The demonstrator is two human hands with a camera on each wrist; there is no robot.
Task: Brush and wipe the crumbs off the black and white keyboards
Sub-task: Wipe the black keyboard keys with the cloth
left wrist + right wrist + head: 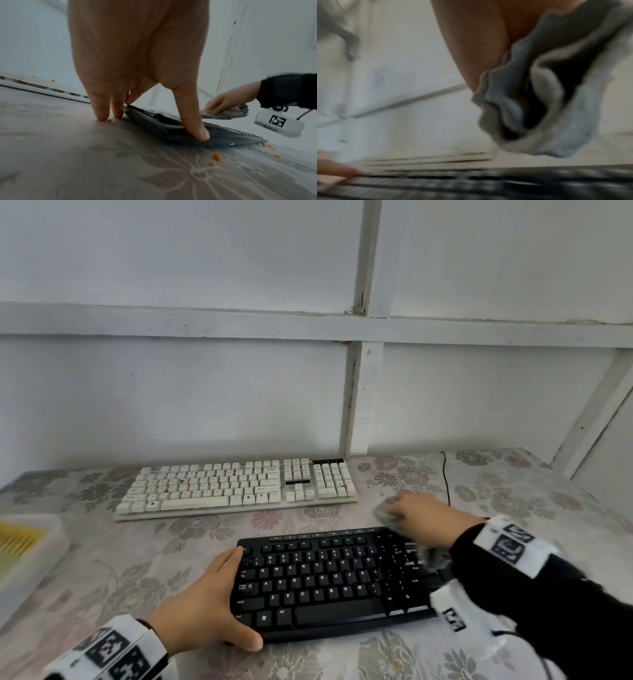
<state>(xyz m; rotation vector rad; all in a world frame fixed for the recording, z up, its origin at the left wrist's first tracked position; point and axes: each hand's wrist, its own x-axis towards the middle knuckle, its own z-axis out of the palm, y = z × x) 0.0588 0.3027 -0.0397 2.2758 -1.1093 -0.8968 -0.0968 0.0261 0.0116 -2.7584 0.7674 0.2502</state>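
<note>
Right hand (pixel 419 510) is clenched on my grey cloth (pixel 385 513), hovering at the far right corner of the black keyboard (pixel 329 580), whose long axis runs left to right across me, so its keys lie leftward and toward me from the cloth. My left hand (pixel 209 607) braces its left end, thumb hooked on the near edge, fingers straight. Behind it lies the white keyboard (pixel 236 486), orange crumbs (pixel 181 481) on its keys. My right forearm hides the black keyboard's right end, and the right wrist view is blurred.
</note>
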